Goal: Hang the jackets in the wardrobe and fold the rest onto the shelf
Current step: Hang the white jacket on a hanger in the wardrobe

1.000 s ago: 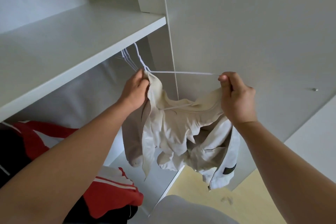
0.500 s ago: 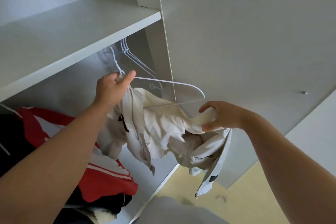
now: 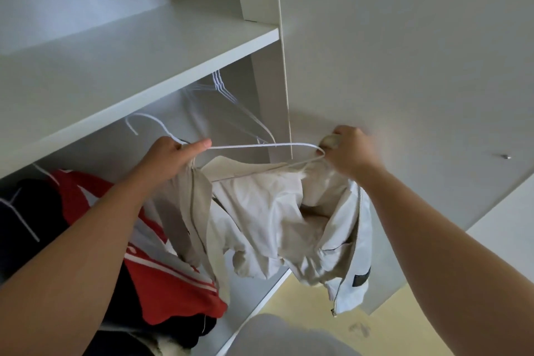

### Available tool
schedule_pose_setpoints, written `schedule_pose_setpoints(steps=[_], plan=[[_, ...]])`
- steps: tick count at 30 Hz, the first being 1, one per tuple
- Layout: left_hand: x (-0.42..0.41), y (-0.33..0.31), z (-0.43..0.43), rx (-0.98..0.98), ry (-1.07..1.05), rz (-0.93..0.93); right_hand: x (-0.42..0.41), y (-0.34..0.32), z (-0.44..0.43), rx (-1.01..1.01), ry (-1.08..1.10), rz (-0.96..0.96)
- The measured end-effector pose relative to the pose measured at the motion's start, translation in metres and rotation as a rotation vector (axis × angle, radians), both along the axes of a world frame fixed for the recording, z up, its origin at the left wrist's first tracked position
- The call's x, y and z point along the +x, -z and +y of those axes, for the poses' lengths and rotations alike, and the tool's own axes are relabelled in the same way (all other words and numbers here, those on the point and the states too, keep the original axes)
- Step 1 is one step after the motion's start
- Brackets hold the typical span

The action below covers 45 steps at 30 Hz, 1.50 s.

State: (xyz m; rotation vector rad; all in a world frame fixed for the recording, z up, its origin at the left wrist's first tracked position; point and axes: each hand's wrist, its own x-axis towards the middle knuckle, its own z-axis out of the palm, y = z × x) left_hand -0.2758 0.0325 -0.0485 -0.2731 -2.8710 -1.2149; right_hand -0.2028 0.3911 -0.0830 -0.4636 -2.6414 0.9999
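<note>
Risk | I judge beige jacket (image 3: 260, 211) may slide off white wire hanger (image 3: 260, 146): it hangs bunched beneath it, below shelf (image 3: 144, 66), hook free | left hand (image 3: 170, 157) curled round hanger neck and collar | right hand (image 3: 346, 150) pinching shoulder fabric at hanger end

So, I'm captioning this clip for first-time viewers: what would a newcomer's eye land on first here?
First the crumpled cream fabric jacket in the centre, half draped on a thin white wire hanger; the left hand grips it near the hook, the right hand grips cloth at its far end. Then the red and black jacket at lower left, and spare white hangers under the white shelf.
</note>
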Motion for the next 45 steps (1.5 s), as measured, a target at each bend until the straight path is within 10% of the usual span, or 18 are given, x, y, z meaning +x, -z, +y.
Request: schedule_pose_setpoints(steps=[17,36,41,45], plan=[[-0.009,0.016,-0.069,0.328,0.184,-0.31,0.022,-0.007,-0.045,0.052,0.157,-0.053],[0.026,0.047,0.012,-0.292,-0.064,0.249,0.077,-0.053,-0.133,0.116,0.27,0.142],[0.026,0.031,0.037,-0.102,-0.065,0.193,0.095,-0.046,-0.169,-0.023,0.151,0.129],[0.034,0.024,0.05,-0.055,-0.022,0.248,0.116,-0.027,-0.175,-0.112,-0.362,-0.365]])
